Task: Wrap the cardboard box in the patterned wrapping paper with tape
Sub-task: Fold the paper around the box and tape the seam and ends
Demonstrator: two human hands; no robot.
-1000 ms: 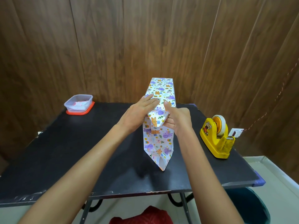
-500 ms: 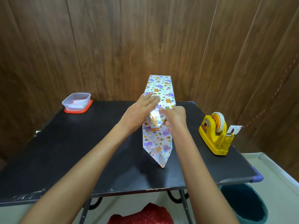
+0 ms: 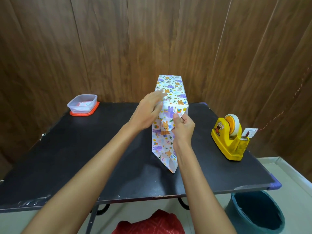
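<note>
Head view: the left hand (image 3: 146,114) has slid up off the end fold, fingers (image 3: 156,98) straight and blurred against the wrapped cardboard box (image 3: 172,92). The box stands on the worktop (image 3: 84,157) between both hands, and the right hand (image 3: 183,127) now pinches a flap of wrapping paper (image 3: 162,146) under its thumb. The fold looks half-formed and untaped, with the point loose below the right fingers; the tape dispenser (image 3: 228,139), well right of them, shows a cartoon sticker and no readable writing.

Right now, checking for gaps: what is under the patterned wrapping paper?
Only wrapping paper shows; what it covers is hidden. The left hand touches its side; the right hand pinches a fold.
</note>
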